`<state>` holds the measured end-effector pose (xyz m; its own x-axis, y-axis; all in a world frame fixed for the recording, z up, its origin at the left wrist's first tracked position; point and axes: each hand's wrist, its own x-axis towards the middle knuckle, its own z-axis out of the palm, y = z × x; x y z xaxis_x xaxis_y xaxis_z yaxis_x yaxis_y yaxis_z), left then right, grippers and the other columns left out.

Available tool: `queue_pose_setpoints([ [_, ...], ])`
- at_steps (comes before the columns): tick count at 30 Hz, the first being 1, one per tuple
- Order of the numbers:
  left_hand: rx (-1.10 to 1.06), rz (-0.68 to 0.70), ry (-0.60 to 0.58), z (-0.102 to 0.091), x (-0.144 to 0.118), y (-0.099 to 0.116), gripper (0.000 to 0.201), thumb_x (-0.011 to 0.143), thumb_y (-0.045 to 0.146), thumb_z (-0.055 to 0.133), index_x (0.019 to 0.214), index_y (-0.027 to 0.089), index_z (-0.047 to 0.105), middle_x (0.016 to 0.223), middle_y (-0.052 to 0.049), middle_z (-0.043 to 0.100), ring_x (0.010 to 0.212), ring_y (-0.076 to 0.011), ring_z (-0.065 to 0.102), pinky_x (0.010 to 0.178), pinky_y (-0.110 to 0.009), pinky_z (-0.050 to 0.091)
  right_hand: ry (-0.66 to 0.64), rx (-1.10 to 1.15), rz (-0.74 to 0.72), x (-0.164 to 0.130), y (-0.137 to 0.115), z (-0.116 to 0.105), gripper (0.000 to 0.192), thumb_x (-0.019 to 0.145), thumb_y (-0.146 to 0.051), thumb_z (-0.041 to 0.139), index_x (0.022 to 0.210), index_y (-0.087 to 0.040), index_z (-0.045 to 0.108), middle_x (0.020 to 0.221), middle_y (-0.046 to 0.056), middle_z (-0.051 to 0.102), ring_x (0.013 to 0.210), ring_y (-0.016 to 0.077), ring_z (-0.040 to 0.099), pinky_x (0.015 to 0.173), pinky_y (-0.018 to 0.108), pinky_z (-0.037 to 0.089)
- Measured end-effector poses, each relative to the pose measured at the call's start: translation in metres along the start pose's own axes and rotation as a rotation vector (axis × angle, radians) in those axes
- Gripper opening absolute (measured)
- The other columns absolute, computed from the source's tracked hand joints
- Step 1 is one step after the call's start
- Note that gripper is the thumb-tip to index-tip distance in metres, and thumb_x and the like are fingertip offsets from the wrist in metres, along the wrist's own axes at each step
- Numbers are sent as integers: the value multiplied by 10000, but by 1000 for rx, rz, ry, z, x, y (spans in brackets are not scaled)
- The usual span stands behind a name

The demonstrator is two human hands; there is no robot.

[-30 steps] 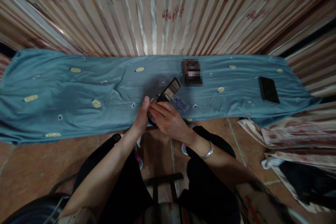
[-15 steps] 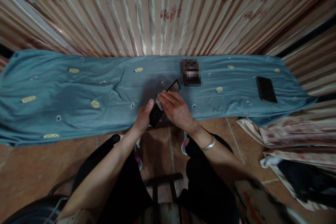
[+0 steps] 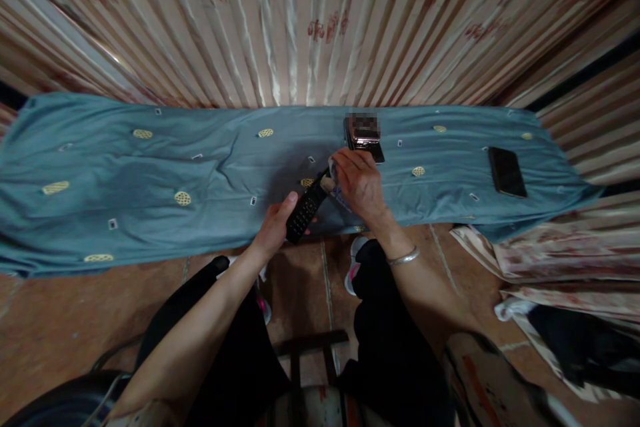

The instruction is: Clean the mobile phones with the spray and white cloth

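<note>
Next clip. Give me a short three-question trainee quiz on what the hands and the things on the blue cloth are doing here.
1. True or false: the left hand grips the lower end of the black keypad handset.
2. What lies alone on the blue cloth far to the right? A) a black smartphone B) a pair of scissors C) a cup
3. Fill in: the right hand wears a silver ____ at the wrist.

Key
1. True; its thumb lies beside the keypad.
2. A, the black smartphone, flat and apart from both hands.
3. Bracelet.
</note>
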<state>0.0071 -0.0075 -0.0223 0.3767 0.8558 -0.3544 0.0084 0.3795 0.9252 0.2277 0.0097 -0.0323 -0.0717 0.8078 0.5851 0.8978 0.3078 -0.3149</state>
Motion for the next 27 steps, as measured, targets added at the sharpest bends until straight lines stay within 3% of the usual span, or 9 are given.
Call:
queue_pose_setpoints([
  [5, -53, -13, -9, 2, -1, 1, 827, 715, 890, 650, 894, 91, 769, 669, -111, 764, 507, -180, 692, 472, -246, 531, 31, 37, 111, 1, 12, -1, 345, 1060, -239, 489, 1271, -206, 761, 1260, 132, 781, 1176, 276, 696, 1092, 467, 534],
  [12, -185, -35, -50, 6, -2, 5, 701, 812, 777, 669, 906, 88, 758, 767, -134, 796, 705, -253, 792, 544, -277, 618, 122, 256, 447, 3, 18, -2, 285, 948, -283, 614, 1125, -228, 830, 1125, 90, 835, 1011, 275, 773, 912, 393, 594],
  [16, -272, -59, -52, 8, -3, 9, 595, 917, 653, 640, 1007, 78, 761, 895, -165, 820, 881, -291, 817, 623, -291, 654, 240, 522, 607, 7, 23, 4, 196, 862, -323, 712, 962, -222, 848, 916, 34, 830, 849, 224, 741, 846, 364, 587],
  [19, -342, -79, -57, 10, -3, 9, 547, 957, 602, 624, 1079, 86, 759, 943, -166, 823, 935, -299, 818, 679, -314, 672, 298, 855, 768, 9, 24, 10, 148, 787, -374, 799, 851, -244, 824, 774, -29, 769, 713, 153, 677, 738, 307, 577],
  [22, -387, -98, -59, 13, -2, 10, 509, 983, 551, 617, 1157, 92, 750, 982, -163, 824, 928, -298, 821, 718, -350, 683, 297, 1152, 893, 10, 22, 11, 170, 740, -395, 845, 832, -262, 792, 787, -51, 763, 695, 124, 676, 680, 273, 576],
  [27, -429, -137, -35, 18, -2, 12, 404, 1042, 414, 540, 1153, 85, 747, 1068, -175, 821, 986, -295, 815, 780, -378, 687, 271, 1347, 959, 12, 18, 10, 85, 772, -317, 800, 794, -254, 747, 808, -46, 784, 748, 136, 730, 742, 275, 622],
])
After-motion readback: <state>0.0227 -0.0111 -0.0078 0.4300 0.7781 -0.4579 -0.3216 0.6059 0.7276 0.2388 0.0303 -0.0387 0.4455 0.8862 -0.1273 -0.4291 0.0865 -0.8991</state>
